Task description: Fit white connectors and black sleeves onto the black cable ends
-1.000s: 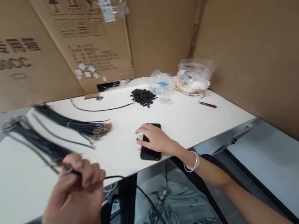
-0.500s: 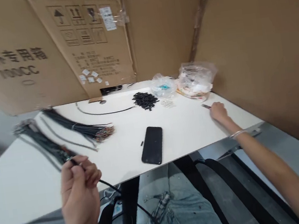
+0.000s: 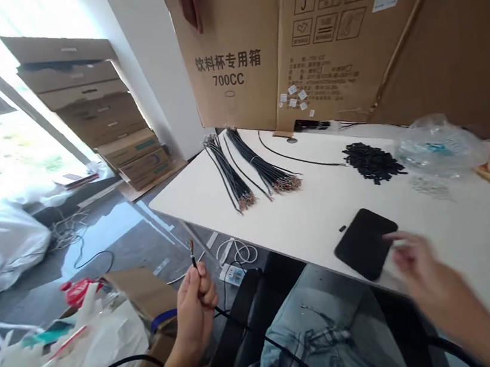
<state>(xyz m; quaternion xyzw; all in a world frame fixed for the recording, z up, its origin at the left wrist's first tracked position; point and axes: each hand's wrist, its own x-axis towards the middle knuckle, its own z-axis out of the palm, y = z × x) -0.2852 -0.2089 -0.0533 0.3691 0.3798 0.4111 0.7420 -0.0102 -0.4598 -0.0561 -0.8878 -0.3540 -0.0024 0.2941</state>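
My left hand [image 3: 195, 292] is closed around a black cable [image 3: 194, 262] just below its stripped end, where thin coloured wires stick up. The cable runs down from my fist across my lap. My right hand [image 3: 423, 271] is smeared by motion over the table's front edge. Its index finger points left at the right side of a black phone [image 3: 365, 244], and I see nothing held in it. Whether the finger touches the phone I cannot tell. Beside the phone lies a small black piece [image 3: 342, 228].
Two bundles of black cables [image 3: 228, 173] lie on the white table [image 3: 192, 196], with a loose cable [image 3: 296, 157] behind. A pile of black pieces [image 3: 371, 161] and a plastic bag [image 3: 439, 146] sit at the right. Cardboard [image 3: 238, 100] walls the back. A box of plastic waste [image 3: 110, 327] stands lower left.
The view has swung left. My right hand has come from a small tool at the table's right to near the phone. My left hand, still gripping the cable, is now off the table's front edge.
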